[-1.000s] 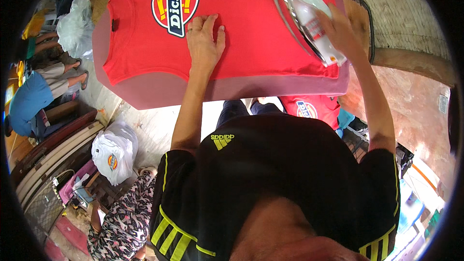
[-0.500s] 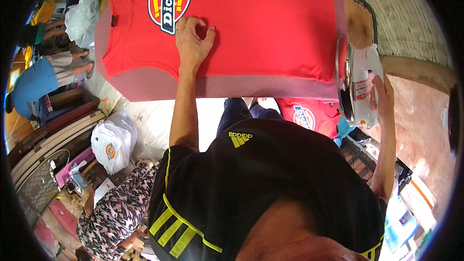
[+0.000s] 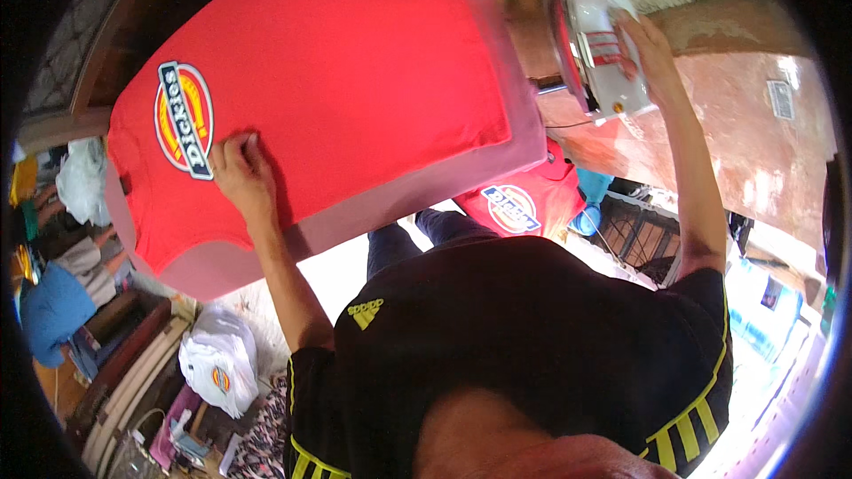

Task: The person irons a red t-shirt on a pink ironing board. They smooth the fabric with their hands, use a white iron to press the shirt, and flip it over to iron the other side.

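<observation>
- Your left hand (image 3: 244, 177): loosely bent fingers on flat red fabric shirt (image 3: 355, 80).
- Your right hand (image 3: 652, 58): wrapped round white plastic iron (image 3: 607, 80), beyond shirt's edge.
- Mauve padded board (image 3: 209, 268) edge under your left forearm.
- Second red printed shirt (image 3: 556, 188) lower, between your forearms.

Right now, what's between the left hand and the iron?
The head view shows plain red shirt, then the mauve board edge and a brown surface.

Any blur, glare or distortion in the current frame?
Head view: the iron looks smeared along its left edge, likely motion blur; head view: the floor below the padded board is blown out white; head view: black fisheye rim.
</observation>
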The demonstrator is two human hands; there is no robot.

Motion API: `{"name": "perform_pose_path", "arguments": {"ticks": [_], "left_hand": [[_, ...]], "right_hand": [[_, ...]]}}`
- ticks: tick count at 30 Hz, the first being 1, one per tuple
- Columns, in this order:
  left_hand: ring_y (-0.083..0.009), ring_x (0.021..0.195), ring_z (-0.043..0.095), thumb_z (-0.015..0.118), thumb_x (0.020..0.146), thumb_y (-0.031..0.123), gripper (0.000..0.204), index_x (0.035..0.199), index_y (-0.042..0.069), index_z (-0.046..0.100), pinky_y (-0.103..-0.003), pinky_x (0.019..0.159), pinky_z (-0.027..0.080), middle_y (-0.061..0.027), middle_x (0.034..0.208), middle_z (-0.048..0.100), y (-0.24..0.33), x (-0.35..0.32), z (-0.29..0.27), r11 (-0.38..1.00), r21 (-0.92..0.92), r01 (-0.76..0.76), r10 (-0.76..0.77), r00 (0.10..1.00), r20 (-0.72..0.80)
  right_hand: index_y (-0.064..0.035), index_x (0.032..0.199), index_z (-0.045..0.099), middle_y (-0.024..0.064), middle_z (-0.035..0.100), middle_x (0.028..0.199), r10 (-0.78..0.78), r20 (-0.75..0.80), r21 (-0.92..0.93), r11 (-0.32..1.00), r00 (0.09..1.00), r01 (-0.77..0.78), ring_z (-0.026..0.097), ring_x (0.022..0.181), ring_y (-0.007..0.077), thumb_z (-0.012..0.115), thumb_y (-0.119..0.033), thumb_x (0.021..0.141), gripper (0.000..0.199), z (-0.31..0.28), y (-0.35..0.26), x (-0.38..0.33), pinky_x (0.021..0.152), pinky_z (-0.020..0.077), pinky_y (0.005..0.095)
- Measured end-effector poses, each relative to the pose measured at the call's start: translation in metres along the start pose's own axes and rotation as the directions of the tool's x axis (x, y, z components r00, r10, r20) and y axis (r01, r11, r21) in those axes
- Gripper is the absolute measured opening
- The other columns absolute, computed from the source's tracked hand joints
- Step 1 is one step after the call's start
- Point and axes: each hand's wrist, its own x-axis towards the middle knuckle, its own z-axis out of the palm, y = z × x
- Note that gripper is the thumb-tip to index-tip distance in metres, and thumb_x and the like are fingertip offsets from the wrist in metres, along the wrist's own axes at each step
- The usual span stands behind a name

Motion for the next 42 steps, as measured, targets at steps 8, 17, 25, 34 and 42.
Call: {"name": "perform_pose_path", "arguments": {"ticks": [8,17,25,34,42], "left_hand": [[-0.0127,0.070,0.045,0.056,0.102,0.022,0.021,0.094,0.002,0.058,-0.030,0.062,0.038,-0.0056,0.076,0.053,0.005,-0.065,-0.087,0.781,-0.354,0.515,-0.473,0.857,0.202],[-0.0292,0.078,0.064,0.072,0.082,0.016,0.020,0.090,0.003,0.058,-0.039,0.073,0.051,-0.0119,0.080,0.065,-0.012,-0.136,-0.212,0.635,0.519,0.572,-0.731,0.230,0.642],[-0.0249,0.082,0.066,0.076,0.084,0.013,0.018,0.096,0.000,0.069,-0.034,0.072,0.049,-0.0126,0.088,0.069,0.037,-0.055,-0.113,0.859,-0.112,0.500,-0.462,0.850,0.254],[-0.0258,0.093,0.060,0.078,0.081,0.015,0.022,0.103,0.010,0.075,-0.038,0.083,0.049,-0.0080,0.099,0.067,0.029,-0.054,-0.054,0.941,-0.021,0.337,-0.330,0.932,0.153],[-0.0295,0.085,0.061,0.070,0.085,0.008,0.005,0.087,0.004,0.069,-0.039,0.076,0.048,-0.0120,0.089,0.066,0.050,-0.071,-0.074,0.980,0.079,0.184,-0.199,0.934,0.298]], "right_hand": [[-0.0087,0.097,0.057,-0.0025,0.048,0.066,-0.033,-0.037,-0.004,0.999,0.999,0.033,0.042,0.050,0.0070,0.062,-0.042,0.095,0.034,0.014,0.042,0.072,0.046,0.0317,0.0231],[-0.0048,0.100,0.053,-0.0013,0.046,0.063,-0.143,0.075,-0.061,0.987,0.987,0.148,0.041,0.045,0.0081,0.058,-0.041,0.099,0.037,0.046,0.042,0.074,0.042,0.0335,0.0266],[-0.0022,0.138,0.045,0.0226,0.056,0.117,-0.778,0.078,-0.847,0.279,0.624,0.453,0.054,0.113,0.0348,0.067,-0.044,0.091,0.066,0.049,0.053,0.076,0.094,0.0432,0.0441],[-0.0036,0.137,0.049,0.0216,0.046,0.136,-0.859,0.067,-0.640,0.353,0.507,0.683,0.045,0.127,0.0391,0.076,-0.021,0.084,0.063,0.134,0.017,-0.011,0.105,0.0379,0.0473],[-0.0027,0.134,0.051,0.0180,0.049,0.137,-0.831,0.178,-0.415,0.423,0.527,0.806,0.045,0.130,0.0346,0.074,-0.010,0.084,0.055,0.194,0.027,-0.032,0.109,0.0386,0.0434]]}}
